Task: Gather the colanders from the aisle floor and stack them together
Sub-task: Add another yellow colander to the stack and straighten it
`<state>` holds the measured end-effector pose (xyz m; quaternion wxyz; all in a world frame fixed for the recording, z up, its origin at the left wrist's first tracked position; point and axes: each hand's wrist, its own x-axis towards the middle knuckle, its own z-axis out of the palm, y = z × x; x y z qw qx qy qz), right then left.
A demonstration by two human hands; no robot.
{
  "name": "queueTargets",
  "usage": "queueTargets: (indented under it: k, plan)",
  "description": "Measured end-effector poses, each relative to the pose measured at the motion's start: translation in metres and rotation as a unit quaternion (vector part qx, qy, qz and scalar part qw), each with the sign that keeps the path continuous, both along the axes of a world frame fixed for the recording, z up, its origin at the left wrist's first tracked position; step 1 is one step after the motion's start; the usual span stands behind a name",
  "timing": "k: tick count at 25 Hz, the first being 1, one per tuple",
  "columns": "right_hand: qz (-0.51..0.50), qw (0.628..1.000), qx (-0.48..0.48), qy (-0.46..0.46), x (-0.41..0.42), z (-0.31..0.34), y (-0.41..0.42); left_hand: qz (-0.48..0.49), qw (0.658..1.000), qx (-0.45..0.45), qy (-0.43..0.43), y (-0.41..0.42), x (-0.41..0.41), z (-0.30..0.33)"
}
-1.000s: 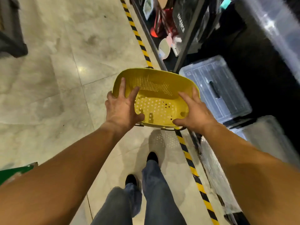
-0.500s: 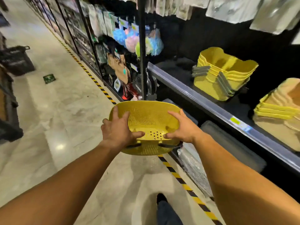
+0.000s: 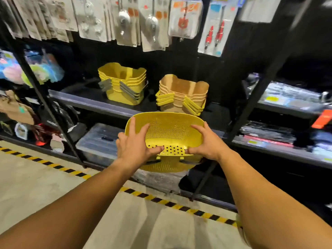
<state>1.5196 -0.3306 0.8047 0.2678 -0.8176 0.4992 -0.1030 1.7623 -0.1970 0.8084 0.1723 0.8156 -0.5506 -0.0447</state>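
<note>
I hold a yellow perforated colander in front of me, upside down and tilted, its underside toward me. My left hand grips its left side and my right hand grips its right side. On the shelf behind it stands a stack of yellow colanders with grey handles. Next to that stack, to the right, is a stack of tan colanders with yellow handles. The held colander hangs below and in front of the tan stack.
A dark shelf edge runs across at mid height, with black upright posts left and right. Packaged goods hang above. A clear lidded bin sits on the lower shelf. Yellow-black hazard tape lines the floor.
My view has swung from the aisle floor up to face the shelf. The colander stays in both hands and now sits right below the two stacks.
</note>
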Motion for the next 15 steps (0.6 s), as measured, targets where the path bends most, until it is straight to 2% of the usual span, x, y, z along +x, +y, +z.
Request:
queueTargets:
  k: [6,9,15]
  plan:
    - [-0.136,0.990,-0.029,-0.004,-0.239,0.017,0.037,-0.123,0.992,-0.015,0.003,-0.046,-0.216,0.004]
    - [-0.179,0.983,-0.046,0.014,-0.352,0.027,0.056,-0.146,0.989,-0.011,0.029,-0.048,-0.324,0.000]
    - [-0.231,0.971,-0.050,0.021,-0.521,0.032,0.097,-0.222,0.974,0.011,0.038,-0.036,-0.493,-0.004]
